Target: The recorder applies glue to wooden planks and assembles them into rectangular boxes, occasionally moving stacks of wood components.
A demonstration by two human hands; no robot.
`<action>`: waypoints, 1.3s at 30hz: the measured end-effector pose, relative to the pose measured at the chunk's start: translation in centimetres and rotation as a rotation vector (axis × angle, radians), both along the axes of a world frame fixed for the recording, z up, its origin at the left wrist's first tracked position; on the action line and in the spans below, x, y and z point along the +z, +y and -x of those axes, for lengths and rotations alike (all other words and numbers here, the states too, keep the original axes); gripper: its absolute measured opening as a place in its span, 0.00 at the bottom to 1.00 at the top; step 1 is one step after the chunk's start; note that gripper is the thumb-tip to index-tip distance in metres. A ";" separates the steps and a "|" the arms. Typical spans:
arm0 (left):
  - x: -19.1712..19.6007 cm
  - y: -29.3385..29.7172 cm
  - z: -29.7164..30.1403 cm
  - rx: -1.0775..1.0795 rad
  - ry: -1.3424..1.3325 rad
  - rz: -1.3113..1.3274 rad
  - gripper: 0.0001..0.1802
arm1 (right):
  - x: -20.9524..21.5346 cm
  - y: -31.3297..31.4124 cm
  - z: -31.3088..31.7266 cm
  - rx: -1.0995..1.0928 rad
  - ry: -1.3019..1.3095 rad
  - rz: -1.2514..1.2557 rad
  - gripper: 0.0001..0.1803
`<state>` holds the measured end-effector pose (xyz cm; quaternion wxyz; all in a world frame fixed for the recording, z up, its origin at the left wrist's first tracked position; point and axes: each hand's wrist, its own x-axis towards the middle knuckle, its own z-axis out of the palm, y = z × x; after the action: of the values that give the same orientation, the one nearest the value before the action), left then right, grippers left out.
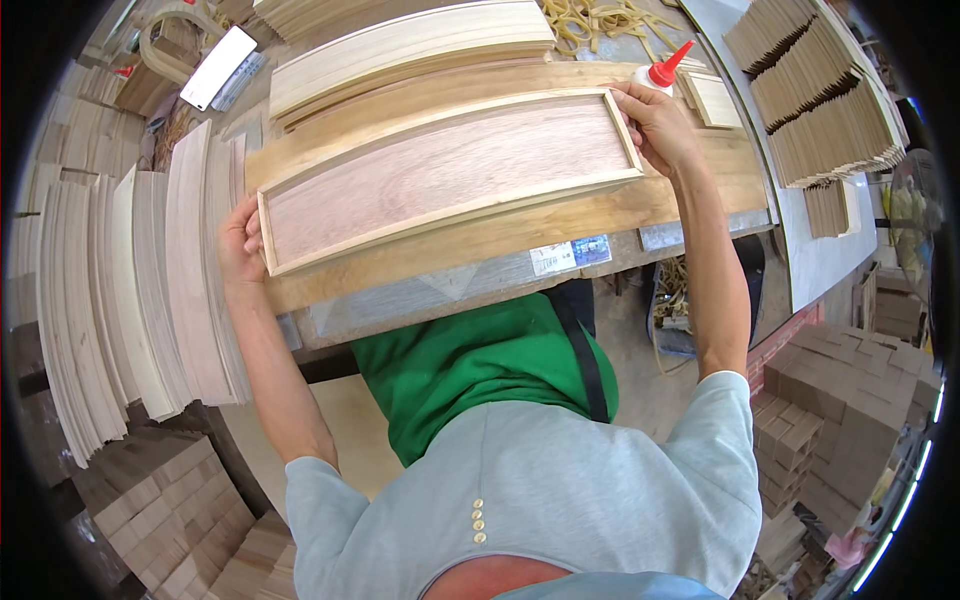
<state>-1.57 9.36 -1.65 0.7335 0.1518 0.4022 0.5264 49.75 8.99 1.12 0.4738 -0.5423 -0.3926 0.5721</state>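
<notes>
Between my hands is a long, shallow wooden tray (450, 222), its thin pinkish panel edged by pale wood strips. My left hand (242, 243) grips its left short end, fingers curled around the edge. At the opposite end, my right hand (655, 128) holds the upper right corner, with the thumb near the top edge. The tray is slightly tilted over a wooden work board (400, 275); whether it touches the board I cannot tell. Just behind my right hand stands a white glue bottle with a red pointed cap (670, 66).
Stacked pale boards (410, 55) lie behind the tray. Yellowish bands (600, 22) are heaped at the back. Upright thin panels (150, 280) stand along the left. A phone (220, 68) sits back left. Bundles of wood pieces (830, 100) rest on a grey surface at right.
</notes>
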 end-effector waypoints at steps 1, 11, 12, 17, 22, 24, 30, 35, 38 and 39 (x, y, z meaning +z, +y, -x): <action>0.1 0.0 0.0 -0.014 0.009 -0.008 0.08 | 0.0 0.0 0.2 -0.001 0.003 -0.001 0.13; 0.3 0.1 0.1 -0.048 0.087 -0.015 0.10 | -0.4 0.8 0.4 -0.098 0.015 0.031 0.10; 0.3 0.2 0.1 -0.052 0.086 -0.018 0.10 | -0.7 0.6 0.2 -0.085 0.058 0.023 0.11; 0.6 0.1 -0.3 -0.085 0.061 -0.015 0.10 | -1.8 0.1 -0.4 -0.037 0.018 0.005 0.14; 0.9 -0.2 -0.2 -0.109 0.274 -0.114 0.10 | -1.5 -0.1 0.4 -0.055 -0.216 0.040 0.18; 1.5 -0.7 -0.5 -0.152 0.404 -0.186 0.11 | -1.1 -1.2 1.4 -0.076 -0.420 -0.099 0.20; 3.0 -2.4 -3.2 -0.107 1.200 -0.376 0.16 | -0.5 -2.6 0.8 -0.127 -0.197 -0.008 0.23; 2.1 -2.3 -3.4 0.002 1.045 -0.439 0.16 | 0.7 -1.8 2.9 -0.176 -0.557 -0.189 0.21; 1.7 -2.1 -3.0 -0.007 1.002 -0.398 0.15 | 0.3 -1.0 2.5 -0.233 -0.628 -0.091 0.20; 1.6 -2.1 -3.0 -0.014 0.998 -0.397 0.15 | 0.0 -0.9 2.2 -0.268 -0.652 -0.056 0.20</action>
<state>1.39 7.27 -0.06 0.4139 0.5220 0.5936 0.4514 47.55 8.06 1.11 0.4092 -0.7299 -0.4640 0.2908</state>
